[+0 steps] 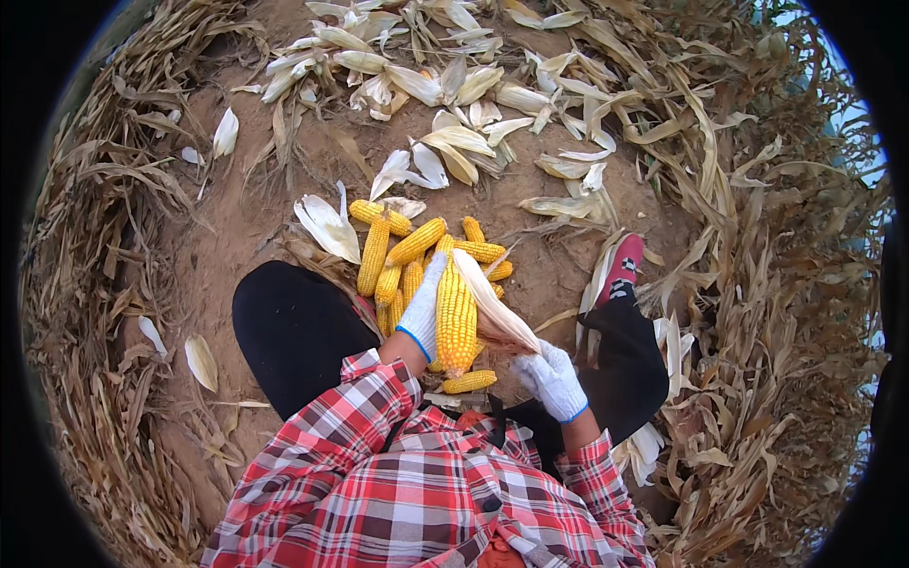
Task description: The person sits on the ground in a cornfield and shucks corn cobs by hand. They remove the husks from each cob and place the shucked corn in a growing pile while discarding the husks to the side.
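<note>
A bare yellow ear of corn [456, 327] lies in the grip of my left hand [425, 308], which wears a white knit glove with a blue cuff. The fingers wrap its left side. A pale husk [499, 310] stretches from the ear's far end toward me on the right. My right hand [552, 381], gloved the same way, is closed on the husk's lower end, apart from the kernels. Beneath and beyond the held ear is a pile of husked corn ears [375, 256], partly hidden by my left hand. One short ear [469, 381] rests nearest my body.
My legs, in black trousers [298, 327], bend on both sides of the pile. Loose husks [417, 85] are strewn over the bare soil [227, 227] ahead. Dry corn stalks and leaves [95, 284] are heaped along the left, with more dry stalks [757, 312] on the right.
</note>
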The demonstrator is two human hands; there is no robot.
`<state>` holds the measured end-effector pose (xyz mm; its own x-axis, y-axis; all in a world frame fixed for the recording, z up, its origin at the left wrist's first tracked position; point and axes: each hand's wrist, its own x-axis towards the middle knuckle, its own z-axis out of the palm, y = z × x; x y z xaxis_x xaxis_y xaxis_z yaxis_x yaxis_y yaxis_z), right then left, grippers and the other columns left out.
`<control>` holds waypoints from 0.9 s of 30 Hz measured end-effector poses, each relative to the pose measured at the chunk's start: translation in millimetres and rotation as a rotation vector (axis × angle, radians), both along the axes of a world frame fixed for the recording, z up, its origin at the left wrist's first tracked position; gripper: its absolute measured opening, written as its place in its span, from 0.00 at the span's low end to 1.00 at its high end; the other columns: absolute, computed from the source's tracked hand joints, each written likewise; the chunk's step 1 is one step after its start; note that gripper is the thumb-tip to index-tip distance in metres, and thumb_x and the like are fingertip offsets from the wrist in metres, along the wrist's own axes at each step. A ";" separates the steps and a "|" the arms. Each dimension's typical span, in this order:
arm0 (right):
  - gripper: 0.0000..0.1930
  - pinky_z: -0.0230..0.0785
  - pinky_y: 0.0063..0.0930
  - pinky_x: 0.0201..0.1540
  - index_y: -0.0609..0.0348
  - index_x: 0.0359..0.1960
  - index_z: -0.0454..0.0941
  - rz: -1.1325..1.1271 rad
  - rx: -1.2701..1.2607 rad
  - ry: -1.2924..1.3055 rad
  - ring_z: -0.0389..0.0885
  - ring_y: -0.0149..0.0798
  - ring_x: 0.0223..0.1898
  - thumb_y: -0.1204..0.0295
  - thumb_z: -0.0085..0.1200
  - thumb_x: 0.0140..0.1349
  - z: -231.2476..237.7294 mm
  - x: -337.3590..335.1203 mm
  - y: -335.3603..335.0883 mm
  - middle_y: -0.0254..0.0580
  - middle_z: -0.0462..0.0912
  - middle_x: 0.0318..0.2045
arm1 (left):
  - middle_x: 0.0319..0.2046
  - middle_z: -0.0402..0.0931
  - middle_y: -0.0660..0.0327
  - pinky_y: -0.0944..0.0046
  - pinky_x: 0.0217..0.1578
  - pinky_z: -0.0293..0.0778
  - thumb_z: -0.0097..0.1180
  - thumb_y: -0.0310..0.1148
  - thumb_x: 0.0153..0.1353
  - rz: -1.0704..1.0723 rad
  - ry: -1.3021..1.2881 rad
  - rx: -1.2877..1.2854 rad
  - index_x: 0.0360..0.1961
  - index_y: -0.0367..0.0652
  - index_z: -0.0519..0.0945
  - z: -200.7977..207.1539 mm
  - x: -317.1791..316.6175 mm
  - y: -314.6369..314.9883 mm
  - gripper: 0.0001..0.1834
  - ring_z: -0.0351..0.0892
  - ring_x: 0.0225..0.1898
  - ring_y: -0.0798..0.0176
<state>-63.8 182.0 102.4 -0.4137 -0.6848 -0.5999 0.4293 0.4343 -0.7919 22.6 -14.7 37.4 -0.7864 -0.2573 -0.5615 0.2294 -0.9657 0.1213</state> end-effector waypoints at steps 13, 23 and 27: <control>0.09 0.47 0.16 0.12 0.57 0.37 0.75 -0.388 -0.153 -0.004 0.57 0.20 0.12 0.65 0.48 0.68 41.0 -37.0 -4.9 0.25 0.66 0.15 | 0.67 0.59 0.54 0.28 0.60 0.59 0.59 0.68 0.46 -0.310 0.400 -0.006 0.70 0.50 0.55 9.3 4.8 19.5 0.55 0.60 0.67 0.46; 0.16 0.44 0.18 0.09 0.53 0.27 0.71 -0.696 -0.491 -0.107 0.54 0.22 0.08 0.58 0.48 0.71 50.2 -96.2 24.6 0.24 0.63 0.11 | 0.38 0.79 0.58 0.65 0.41 0.77 0.66 0.38 0.57 -0.761 0.079 -0.659 0.55 0.37 0.70 -1.3 13.3 19.0 0.29 0.80 0.37 0.65; 0.15 0.44 0.18 0.10 0.49 0.25 0.70 -0.692 -0.458 0.061 0.54 0.22 0.09 0.59 0.48 0.71 37.1 -131.3 24.9 0.24 0.63 0.12 | 0.33 0.79 0.57 0.64 0.36 0.79 0.62 0.38 0.61 -0.901 0.226 -0.575 0.50 0.36 0.71 15.5 10.4 29.8 0.22 0.81 0.31 0.64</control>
